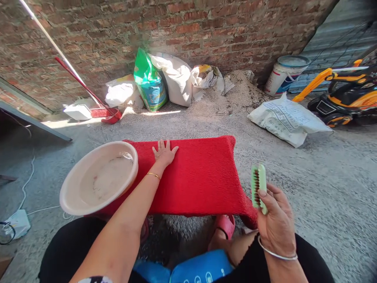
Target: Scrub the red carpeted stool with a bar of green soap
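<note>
A red cloth (194, 177) is spread over a low bench-like surface before me, its right corner hanging down. My left hand (165, 153) lies flat on the cloth near its far edge, fingers spread, holding nothing. In my right hand (278, 214) is a light green scrub brush (259, 188), held up to the right of the cloth, its dark and green bristles facing left. A pale pink basin (98, 177) with water in it rests on the left end of the cloth.
Several sacks (173, 78) lean against the brick wall (206, 31) beside a heap of grain-like material (244, 88). A white bag (290, 120), a bucket (285, 72) and an orange-black ride-on toy (347, 94) stand right. A broom and red dustpan (112, 116) are at left.
</note>
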### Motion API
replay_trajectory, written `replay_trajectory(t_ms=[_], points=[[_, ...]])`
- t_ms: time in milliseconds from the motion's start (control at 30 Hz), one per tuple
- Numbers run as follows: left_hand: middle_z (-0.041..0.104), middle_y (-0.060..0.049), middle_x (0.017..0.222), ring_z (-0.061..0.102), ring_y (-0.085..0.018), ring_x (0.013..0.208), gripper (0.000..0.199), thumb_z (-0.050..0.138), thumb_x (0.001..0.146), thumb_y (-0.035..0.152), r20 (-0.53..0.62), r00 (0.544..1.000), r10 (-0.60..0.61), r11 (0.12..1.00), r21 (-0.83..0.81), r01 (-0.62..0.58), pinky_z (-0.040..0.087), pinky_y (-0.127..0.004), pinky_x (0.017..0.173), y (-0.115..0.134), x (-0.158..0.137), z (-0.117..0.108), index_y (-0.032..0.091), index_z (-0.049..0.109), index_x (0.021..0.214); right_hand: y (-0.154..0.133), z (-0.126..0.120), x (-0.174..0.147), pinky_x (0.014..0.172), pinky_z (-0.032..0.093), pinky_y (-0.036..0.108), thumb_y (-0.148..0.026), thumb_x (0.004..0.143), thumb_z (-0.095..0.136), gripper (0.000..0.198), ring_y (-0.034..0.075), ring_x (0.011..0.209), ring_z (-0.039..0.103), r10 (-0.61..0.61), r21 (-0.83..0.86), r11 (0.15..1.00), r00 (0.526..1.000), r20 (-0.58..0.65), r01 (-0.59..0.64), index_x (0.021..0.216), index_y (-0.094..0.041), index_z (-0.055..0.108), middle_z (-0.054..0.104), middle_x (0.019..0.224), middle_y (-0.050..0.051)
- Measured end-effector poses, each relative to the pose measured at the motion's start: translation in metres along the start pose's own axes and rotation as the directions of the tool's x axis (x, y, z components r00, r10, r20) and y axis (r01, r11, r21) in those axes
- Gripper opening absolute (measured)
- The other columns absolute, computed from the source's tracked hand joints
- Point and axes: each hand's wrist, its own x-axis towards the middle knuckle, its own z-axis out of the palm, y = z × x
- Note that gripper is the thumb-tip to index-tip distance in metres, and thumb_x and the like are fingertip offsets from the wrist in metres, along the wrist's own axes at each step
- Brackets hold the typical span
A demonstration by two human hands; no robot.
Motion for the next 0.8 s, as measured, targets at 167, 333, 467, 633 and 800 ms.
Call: replay_trajectory(t_ms=[167, 333, 467, 633, 800], points=[[0.013, -0.013, 0.161, 0.005, -0.03, 0.149, 0.082, 0.013, 0.09, 0.068, 0.023, 0.999, 0.03, 1.0, -0.01, -0.03, 0.005, -0.061, 0.116, 0.041, 0.011, 0.004, 0.018, 0.023, 0.153, -0.007, -0.002, -0.003, 0.063, 0.048, 0.022, -0.03, 0.055, 0.085, 0.038, 0.01, 0.069, 0.06, 0.034, -0.014, 0.999, 0.999, -0.016, -0.034, 0.088, -0.022, 0.068, 0.066, 0.08, -0.003], [0.012, -0.006, 0.162, 0.003, -0.028, 0.149, 0.079, 0.013, 0.089, 0.07, 0.079, 0.97, 0.23, 0.973, -0.028, -0.228, 0.002, -0.058, 0.118, 0.115, 0.012, 0.009, 0.026, 0.022, 0.154, -0.013, -0.001, -0.004, 0.064, 0.049, 0.023, -0.031, 0.055, 0.085, 0.038, 0.011, 0.071, 0.062, 0.051, -0.029, 0.998, 0.999, -0.014, -0.051, 0.088, -0.022, 0.068, 0.068, 0.081, -0.002], [0.015, -0.006, 0.162, 0.004, -0.028, 0.149, 0.078, 0.014, 0.09, 0.068, 0.08, 0.891, 0.447, 0.894, -0.051, -0.444, 0.001, -0.056, 0.119, 0.171, -0.003, 0.016, 0.023, 0.021, 0.154, -0.015, -0.001, -0.004, 0.063, 0.049, 0.025, -0.03, 0.056, 0.084, 0.037, 0.012, 0.071, 0.062, 0.031, -0.038, 0.999, 1.0, -0.002, -0.031, 0.089, -0.023, 0.068, 0.068, 0.084, -0.001], [0.011, -0.003, 0.163, 0.004, -0.029, 0.149, 0.076, 0.022, 0.09, 0.069, 0.108, 0.725, 0.681, 0.732, -0.072, -0.677, -0.001, -0.059, 0.118, 0.19, -0.02, 0.016, 0.027, 0.021, 0.154, -0.012, -0.002, -0.004, 0.066, 0.05, 0.025, -0.03, 0.06, 0.083, 0.035, 0.013, 0.075, 0.063, 0.008, -0.047, 0.999, 0.999, 0.036, -0.006, 0.091, -0.023, 0.068, 0.068, 0.088, -0.001], [0.017, -0.002, 0.161, 0.008, -0.025, 0.149, 0.066, 0.033, 0.092, 0.064, 0.108, 0.495, 0.862, 0.503, -0.067, -0.862, -0.001, -0.055, 0.119, 0.182, -0.048, 0.016, 0.032, 0.032, 0.149, -0.009, 0.001, -0.004, 0.067, 0.05, 0.025, -0.03, 0.058, 0.084, 0.036, 0.012, 0.074, 0.061, 0.015, -0.039, 0.999, 0.998, 0.057, -0.012, 0.09, -0.022, 0.068, 0.067, 0.084, -0.002]])
